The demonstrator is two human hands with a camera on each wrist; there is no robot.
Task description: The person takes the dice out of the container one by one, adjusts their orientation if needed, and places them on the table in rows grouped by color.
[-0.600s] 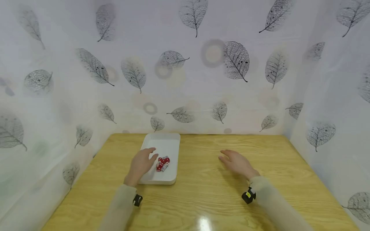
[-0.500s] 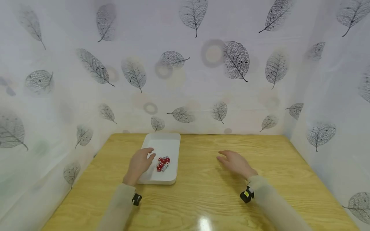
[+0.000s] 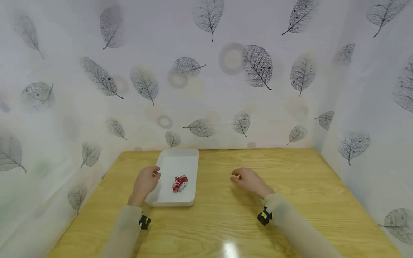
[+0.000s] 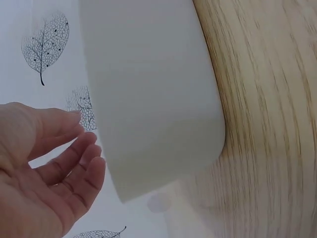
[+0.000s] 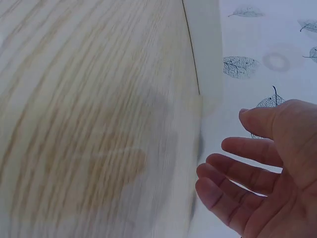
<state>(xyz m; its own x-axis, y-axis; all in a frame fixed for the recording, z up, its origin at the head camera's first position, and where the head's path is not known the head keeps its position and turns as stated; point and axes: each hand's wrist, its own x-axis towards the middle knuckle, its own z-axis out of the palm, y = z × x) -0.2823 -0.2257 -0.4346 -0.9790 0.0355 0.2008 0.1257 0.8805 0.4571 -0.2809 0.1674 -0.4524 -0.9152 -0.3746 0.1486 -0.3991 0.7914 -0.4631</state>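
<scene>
A white shallow tray (image 3: 179, 161) stands at the left of the table, with a small cluster of red and white dice (image 3: 180, 183) on its floor. My left hand (image 3: 145, 183) hovers by the tray's left rim, its fingers loosely bent and nothing in them. In the left wrist view the tray's outer wall (image 4: 153, 94) rises close to the fingertips; whether they touch it I cannot tell. My right hand (image 3: 251, 181) is over the wood to the right of the tray. Its fingers (image 5: 242, 171) are spread, relaxed and hold nothing.
The wooden table (image 3: 222, 200) ends at a curtain (image 3: 206, 93) printed with leaves, behind and on both sides. Black wrist cameras sit on both sleeves (image 3: 292, 216). A light reflection shows near the table's front.
Both hands have shifted left, the left one away from the dice towards the tray's left rim. Their fingers are slightly more bent. The head view has turned a little; the dice look unmoved.
</scene>
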